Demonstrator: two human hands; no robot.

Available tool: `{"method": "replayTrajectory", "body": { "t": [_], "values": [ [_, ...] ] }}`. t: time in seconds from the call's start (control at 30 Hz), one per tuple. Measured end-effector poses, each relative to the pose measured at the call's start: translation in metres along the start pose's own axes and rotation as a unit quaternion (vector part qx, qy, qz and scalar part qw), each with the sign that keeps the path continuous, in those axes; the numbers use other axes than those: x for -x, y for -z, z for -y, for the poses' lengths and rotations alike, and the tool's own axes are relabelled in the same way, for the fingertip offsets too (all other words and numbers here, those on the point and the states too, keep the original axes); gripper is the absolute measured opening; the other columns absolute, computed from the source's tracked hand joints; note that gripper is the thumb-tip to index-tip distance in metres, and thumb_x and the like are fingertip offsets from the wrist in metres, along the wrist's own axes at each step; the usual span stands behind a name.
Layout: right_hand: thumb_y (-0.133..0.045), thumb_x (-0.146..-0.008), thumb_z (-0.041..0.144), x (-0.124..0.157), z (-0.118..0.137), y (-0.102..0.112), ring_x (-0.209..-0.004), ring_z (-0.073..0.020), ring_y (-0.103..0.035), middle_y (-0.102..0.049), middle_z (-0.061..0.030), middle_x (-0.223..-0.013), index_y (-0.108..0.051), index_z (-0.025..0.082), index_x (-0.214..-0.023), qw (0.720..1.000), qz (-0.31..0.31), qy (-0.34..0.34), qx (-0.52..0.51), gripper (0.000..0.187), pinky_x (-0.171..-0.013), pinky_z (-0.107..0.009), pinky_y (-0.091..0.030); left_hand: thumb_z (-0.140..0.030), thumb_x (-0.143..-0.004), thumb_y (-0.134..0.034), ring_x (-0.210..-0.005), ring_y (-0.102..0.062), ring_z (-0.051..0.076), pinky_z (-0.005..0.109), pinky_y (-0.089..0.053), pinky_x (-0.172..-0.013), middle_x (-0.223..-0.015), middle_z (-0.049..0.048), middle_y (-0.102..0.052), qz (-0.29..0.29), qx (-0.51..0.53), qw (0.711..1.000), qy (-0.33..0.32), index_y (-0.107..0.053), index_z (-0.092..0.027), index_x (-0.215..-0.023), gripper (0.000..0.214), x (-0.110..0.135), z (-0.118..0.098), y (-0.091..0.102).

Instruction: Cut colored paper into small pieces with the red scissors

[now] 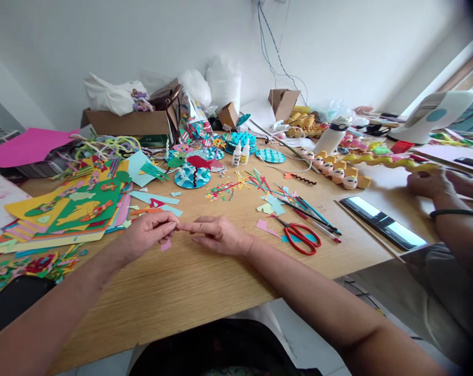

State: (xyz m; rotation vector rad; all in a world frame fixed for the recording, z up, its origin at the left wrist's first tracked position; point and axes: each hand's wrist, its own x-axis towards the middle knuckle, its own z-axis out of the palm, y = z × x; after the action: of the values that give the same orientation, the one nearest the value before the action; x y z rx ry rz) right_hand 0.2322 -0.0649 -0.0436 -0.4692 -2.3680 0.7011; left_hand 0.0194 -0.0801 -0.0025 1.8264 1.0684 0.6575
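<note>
My left hand (148, 233) rests on the wooden table (205, 292), its thumb and fingers pinched together at the tip of my right index finger. My right hand (216, 235) lies beside it with that index finger stretched out toward the left hand and the other fingers curled under. What the left fingers pinch is too small to name. A small pink paper scrap (166, 244) lies on the table just under the left hand. Red-handled scissors (301, 236) lie to the right of my right hand.
A stack of coloured paper sheets (69, 211) with cut-out shapes lies at left. Blue paper discs with a red fish (193, 172), two glue bottles (240, 153), paper strips and pens sit mid-table. Another person's hand (430, 183) and arm are at right, near a ruler (383, 222). Boxes and bags line the back.
</note>
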Motion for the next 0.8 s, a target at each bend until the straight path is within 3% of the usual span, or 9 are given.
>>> {"method": "replayTrajectory", "body": {
  "t": [0.13, 0.27, 0.4, 0.5, 0.6, 0.7, 0.73, 0.8],
  "values": [
    [-0.037, -0.091, 0.021, 0.001, 0.005, -0.001, -0.086, -0.0132, -0.055, -0.059, -0.0082, -0.104, -0.047, 0.022, -0.128, 0.992, -0.005, 0.029, 0.121, 0.039, -0.075, -0.024, -0.044, -0.031, -0.084, -0.046, -0.056, -0.049, 0.010, 0.023, -0.041, -0.053, -0.062, -0.0020, -0.054, -0.004, 0.072, 0.997, 0.014, -0.057, -0.018, -0.072, 0.020, 0.008, -0.003, 0.000],
    [-0.033, -0.093, 0.018, 0.001, 0.006, -0.003, -0.080, -0.0110, -0.056, -0.060, -0.0058, -0.098, -0.046, 0.023, -0.129, 0.981, -0.016, 0.043, 0.188, 0.039, -0.069, -0.021, -0.045, -0.035, -0.085, -0.044, -0.059, -0.049, 0.012, 0.024, -0.040, -0.055, -0.066, 0.0002, -0.055, 0.010, 0.108, 0.994, 0.032, -0.056, -0.017, -0.078, 0.023, 0.011, -0.006, -0.005],
    [-0.034, -0.092, 0.018, 0.002, 0.007, -0.003, -0.082, -0.0121, -0.057, -0.059, -0.0068, -0.103, -0.042, 0.023, -0.131, 0.971, 0.025, 0.041, 0.236, 0.041, -0.067, -0.022, -0.045, -0.038, -0.084, -0.043, -0.058, -0.045, 0.012, 0.023, -0.036, -0.055, -0.063, -0.0018, -0.049, 0.037, -0.009, 0.999, 0.029, -0.052, -0.018, -0.069, 0.027, 0.015, -0.011, 0.003],
    [-0.039, -0.091, 0.021, 0.002, 0.009, -0.002, -0.082, -0.0135, -0.058, -0.061, -0.0089, -0.100, -0.049, 0.017, -0.123, 0.974, 0.031, 0.042, 0.222, 0.034, -0.069, -0.024, -0.045, -0.038, -0.081, -0.044, -0.060, -0.042, 0.013, 0.022, -0.032, -0.055, -0.061, -0.0029, -0.045, -0.009, -0.195, 0.980, 0.045, -0.050, -0.019, -0.062, 0.028, 0.028, -0.006, 0.033],
    [-0.040, -0.090, 0.022, 0.001, 0.010, -0.001, -0.069, -0.0123, -0.056, -0.063, -0.0073, -0.081, -0.061, 0.013, -0.091, 0.977, 0.029, 0.037, 0.206, 0.023, -0.061, -0.022, -0.041, -0.040, -0.079, -0.040, -0.064, -0.045, 0.015, 0.023, -0.035, -0.060, -0.062, -0.0020, -0.048, -0.057, -0.332, 0.934, 0.118, -0.051, -0.019, -0.060, 0.030, 0.052, 0.009, 0.078],
    [-0.040, -0.090, 0.022, 0.001, 0.008, -0.002, -0.058, -0.0109, -0.050, -0.058, -0.0041, -0.063, -0.056, 0.014, -0.067, 0.975, 0.029, 0.036, 0.216, 0.030, -0.054, -0.022, -0.035, -0.035, -0.075, -0.038, -0.083, -0.053, 0.020, 0.025, -0.038, -0.075, -0.083, 0.0020, -0.062, -0.112, -0.405, 0.892, 0.168, -0.056, -0.019, -0.077, 0.024, 0.080, 0.025, 0.116],
    [-0.040, -0.090, 0.022, 0.000, 0.008, -0.002, -0.057, -0.0108, -0.049, -0.056, -0.0036, -0.062, -0.054, 0.015, -0.064, 0.974, 0.029, 0.034, 0.221, 0.030, -0.053, -0.022, -0.034, -0.033, -0.073, -0.035, -0.090, -0.054, 0.022, 0.026, -0.039, -0.078, -0.091, 0.0044, -0.063, -0.159, -0.423, 0.872, 0.190, -0.056, -0.018, -0.083, 0.027, 0.088, 0.029, 0.124],
    [-0.041, -0.089, 0.020, -0.001, 0.009, -0.002, -0.057, -0.0107, -0.048, -0.057, -0.0037, -0.063, -0.053, 0.015, -0.065, 0.971, 0.031, 0.014, 0.236, 0.027, -0.053, -0.022, -0.033, -0.035, -0.071, -0.032, -0.091, -0.056, 0.023, 0.028, -0.040, -0.078, -0.097, 0.0069, -0.064, -0.198, -0.435, 0.848, 0.229, -0.055, -0.017, -0.089, 0.034, 0.099, 0.033, 0.132]
  ]
}}
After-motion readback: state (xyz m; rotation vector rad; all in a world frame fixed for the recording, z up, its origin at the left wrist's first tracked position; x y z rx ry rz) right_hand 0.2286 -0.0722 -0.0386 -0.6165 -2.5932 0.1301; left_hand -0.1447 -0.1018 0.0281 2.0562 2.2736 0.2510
